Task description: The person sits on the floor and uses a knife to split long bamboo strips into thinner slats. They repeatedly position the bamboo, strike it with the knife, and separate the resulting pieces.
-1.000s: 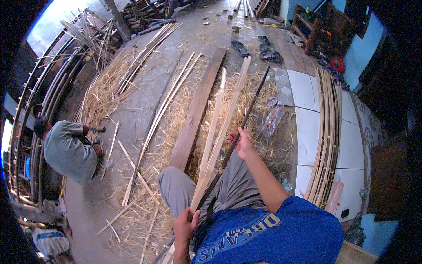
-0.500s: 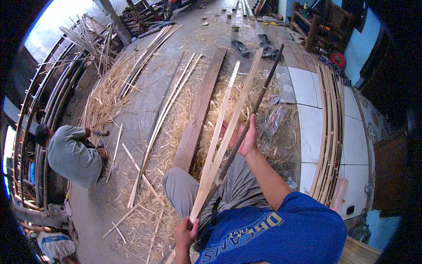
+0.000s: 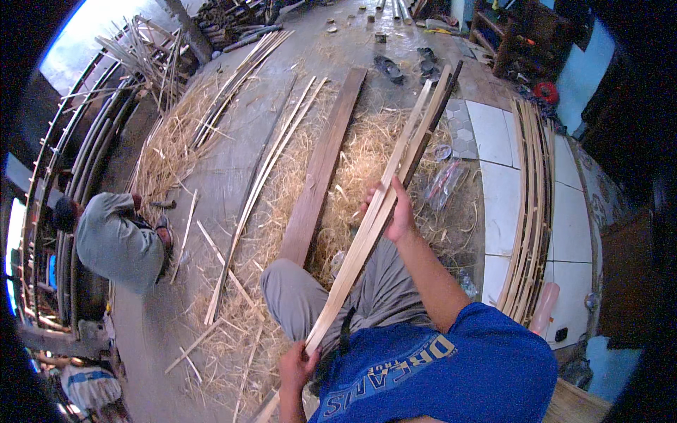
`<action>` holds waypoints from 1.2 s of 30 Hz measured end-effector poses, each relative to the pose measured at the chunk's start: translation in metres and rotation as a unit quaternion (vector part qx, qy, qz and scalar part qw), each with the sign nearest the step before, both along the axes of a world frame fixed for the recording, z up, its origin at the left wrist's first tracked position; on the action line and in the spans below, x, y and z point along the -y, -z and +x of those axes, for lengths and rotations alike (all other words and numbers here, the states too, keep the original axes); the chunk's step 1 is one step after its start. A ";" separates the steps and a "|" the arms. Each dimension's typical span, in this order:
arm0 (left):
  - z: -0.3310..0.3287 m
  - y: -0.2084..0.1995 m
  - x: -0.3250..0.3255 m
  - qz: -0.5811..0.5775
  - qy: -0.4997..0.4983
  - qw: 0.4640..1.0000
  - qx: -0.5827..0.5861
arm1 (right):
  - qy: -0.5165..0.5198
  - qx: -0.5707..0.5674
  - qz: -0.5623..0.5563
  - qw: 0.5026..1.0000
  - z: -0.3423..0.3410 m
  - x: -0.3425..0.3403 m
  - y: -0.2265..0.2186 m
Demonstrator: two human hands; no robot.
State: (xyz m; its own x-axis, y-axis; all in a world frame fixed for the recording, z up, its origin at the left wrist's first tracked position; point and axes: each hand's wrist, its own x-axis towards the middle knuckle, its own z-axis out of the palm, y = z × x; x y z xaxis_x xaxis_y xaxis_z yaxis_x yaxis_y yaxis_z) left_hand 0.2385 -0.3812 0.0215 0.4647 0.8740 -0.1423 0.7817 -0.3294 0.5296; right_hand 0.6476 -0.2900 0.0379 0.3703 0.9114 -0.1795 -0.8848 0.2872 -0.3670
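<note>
Across my lap slants a bundle of long bamboo strips point(image 3: 355, 266), pale on their faces, with one dark-skinned strip point(image 3: 438, 113) along the right side. Near the lower end, my left hand point(image 3: 297, 365) is closed on them with the thumb on top. Farther up, around the middle, my right hand point(image 3: 399, 211) wraps the strips from the right, its fingertips showing at their left edge. The upper ends lie close together, slightly fanned. Below my left hand the strips run on past my shirt, partly hidden.
A brown plank point(image 3: 326, 166) lies on the floor amid curly shavings point(image 3: 363, 162). More strips point(image 3: 275, 169) lie left of it, and a bundle point(image 3: 525, 218) rests on white tiles at right. A co-worker point(image 3: 120, 240) squats at left. Sandals point(image 3: 388, 69) lie at the far side.
The spread strips have come together into one bundle, their upper ends shifting right. My right hand has gone from open against the dark strip to closed around them all.
</note>
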 end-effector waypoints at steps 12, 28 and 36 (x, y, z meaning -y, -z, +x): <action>0.045 -0.013 -0.020 0.015 -0.052 0.998 0.036 | 0.079 0.025 -0.155 0.984 0.030 -0.016 -0.001; 0.078 -0.015 -0.050 -0.133 -0.053 0.982 0.126 | 0.076 0.271 -0.188 0.941 0.045 0.013 0.029; 0.079 -0.009 -0.048 -0.282 0.002 0.942 0.183 | 0.055 0.269 -0.174 0.946 0.041 0.008 0.026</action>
